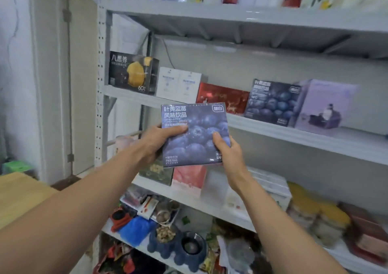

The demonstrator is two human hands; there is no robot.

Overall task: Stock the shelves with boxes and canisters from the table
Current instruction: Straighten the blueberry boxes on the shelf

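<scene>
Jutting in at far left is a corner of the pale wood-grain tabletop (16,198). Next to it rises the perforated upright of the grey metal shelving unit (98,97). In front of the unit's middle shelf, both hands hold a flat, square blueberry-printed carton (195,135) in glossy film, upright, face toward the camera. The left hand (159,141) grips its left edge, thumb across the print and fingers behind. The right hand (225,147) pinches the lower right edge, thumb on the face.

Along that shelf, from the left, stand:
- a black cardboard box with a yellow fruit picture (133,73)
- a plain white box (179,85)
- a shiny red box (222,98)
- a matching blueberry carton (270,102)
- a pale lilac box (325,108)

They sit close, edge to edge. Right of the lilac box, smooth grey board runs open to the frame's edge.
</scene>
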